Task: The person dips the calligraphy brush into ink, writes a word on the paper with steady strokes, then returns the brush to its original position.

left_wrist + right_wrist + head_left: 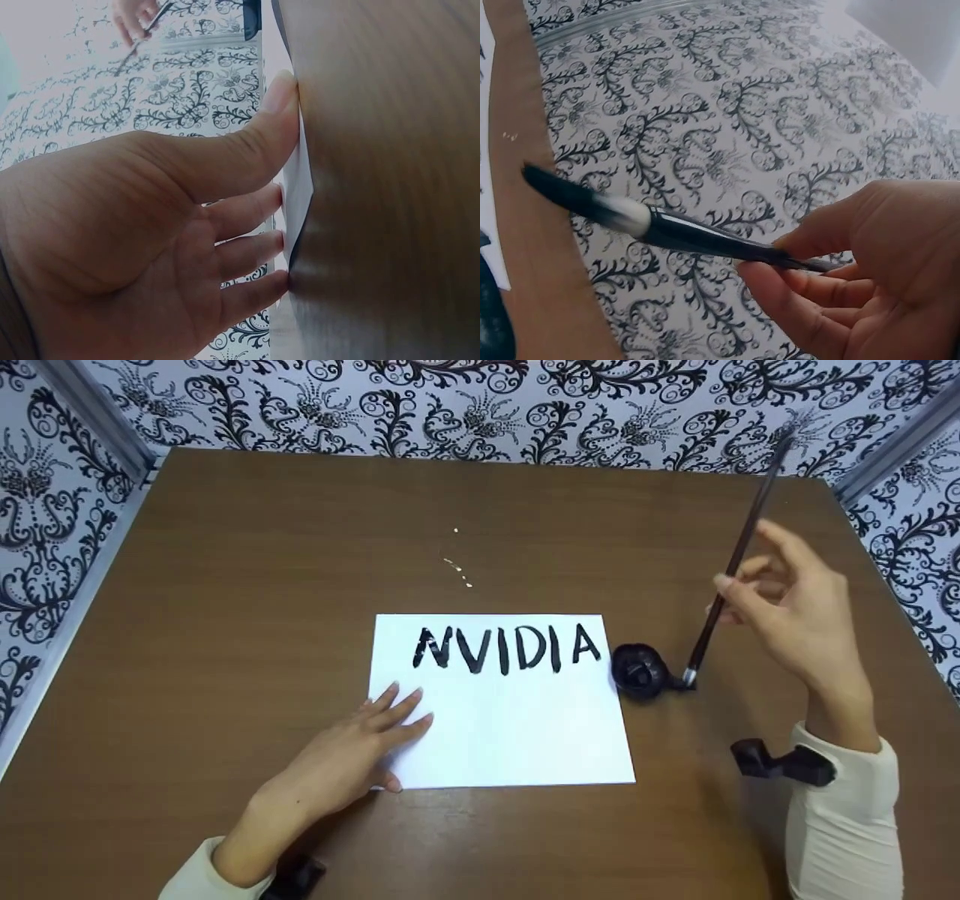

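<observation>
A white sheet of paper (510, 735) lies on the table with "NVIDIA" in thick black strokes along its upper part. My left hand (337, 757) rests on the sheet's lower left side, fingers spread; in the left wrist view, the thumb (255, 142) and fingertips press along its edge. Between thumb and fingers, my right hand (810, 615) pinches a long dark paintbrush (742, 547), handle slanting up. Its bristles (562, 191) are black with a white base. In the head view, the brush tip is right beside a round black ink pot (639, 671) at the sheet's right edge.
Small pale flecks (457, 570) mark the brown wooden table (262, 585) beyond the sheet. Black-and-white patterned panels (480, 412) stand behind the table and at both sides. Black wrist mounts (784, 763) sit on the white sleeves.
</observation>
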A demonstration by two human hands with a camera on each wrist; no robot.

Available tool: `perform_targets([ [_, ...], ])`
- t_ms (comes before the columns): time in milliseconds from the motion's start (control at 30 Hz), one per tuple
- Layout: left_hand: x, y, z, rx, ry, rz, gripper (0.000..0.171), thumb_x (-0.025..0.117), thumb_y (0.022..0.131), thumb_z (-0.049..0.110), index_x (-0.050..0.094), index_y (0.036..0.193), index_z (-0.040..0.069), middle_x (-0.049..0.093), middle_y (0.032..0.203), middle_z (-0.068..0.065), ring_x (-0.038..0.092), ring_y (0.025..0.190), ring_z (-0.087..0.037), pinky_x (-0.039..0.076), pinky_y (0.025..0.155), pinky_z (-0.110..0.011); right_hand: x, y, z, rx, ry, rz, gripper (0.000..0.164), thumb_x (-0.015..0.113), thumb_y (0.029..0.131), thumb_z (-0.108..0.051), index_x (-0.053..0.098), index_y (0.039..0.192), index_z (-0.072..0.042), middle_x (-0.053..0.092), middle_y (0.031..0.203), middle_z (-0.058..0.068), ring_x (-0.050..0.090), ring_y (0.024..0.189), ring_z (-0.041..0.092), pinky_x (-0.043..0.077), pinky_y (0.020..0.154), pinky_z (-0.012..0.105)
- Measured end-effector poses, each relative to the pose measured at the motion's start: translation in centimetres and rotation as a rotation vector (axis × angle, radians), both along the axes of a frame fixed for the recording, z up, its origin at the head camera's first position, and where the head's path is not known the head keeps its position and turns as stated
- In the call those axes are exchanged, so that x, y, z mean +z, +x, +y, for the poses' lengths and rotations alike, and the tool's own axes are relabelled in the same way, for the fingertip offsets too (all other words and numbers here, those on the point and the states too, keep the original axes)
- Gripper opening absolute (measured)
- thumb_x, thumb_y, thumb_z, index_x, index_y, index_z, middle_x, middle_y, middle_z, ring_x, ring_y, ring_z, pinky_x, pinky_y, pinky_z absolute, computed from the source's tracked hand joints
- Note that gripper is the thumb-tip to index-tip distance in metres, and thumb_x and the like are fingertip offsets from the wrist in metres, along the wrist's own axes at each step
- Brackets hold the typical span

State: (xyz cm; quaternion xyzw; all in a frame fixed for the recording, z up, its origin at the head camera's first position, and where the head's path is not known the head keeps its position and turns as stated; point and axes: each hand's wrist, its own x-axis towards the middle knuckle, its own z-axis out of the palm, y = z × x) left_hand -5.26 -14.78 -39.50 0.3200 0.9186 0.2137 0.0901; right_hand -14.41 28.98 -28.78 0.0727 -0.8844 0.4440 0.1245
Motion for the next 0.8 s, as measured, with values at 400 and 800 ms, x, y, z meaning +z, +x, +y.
perform_targets([
  [400,0.1,0.1,-0.1,-0.012,0.015,0.0,0.074,0.069,0.073,0.033,0.048,0.141,0.012,0.032,0.152,-0.011,0.023,0.139,-0.038,0.037,0.095,-0.063,-4.2,-2.0,2.4,0.115,0.212,-0.434,0.076,0.067,0.09,-0.017,0.022,0.149,0.003,0.064,0.101,0.023,0.07,0.066,0.027,0.057,0.061,0.035],
  [800,0.1,0.0,0.0,-0.008,0.008,0.006,0.074,0.07,0.073,0.032,0.049,0.141,0.012,0.032,0.152,-0.011,0.023,0.139,-0.038,0.036,0.096,-0.063,-6.2,-4.0,2.1,0.177,0.349,-0.592,0.075,0.065,0.09,-0.012,0.02,0.146,0.011,0.064,0.104,0.028,0.069,0.064,0.023,0.057,0.059,0.034],
])
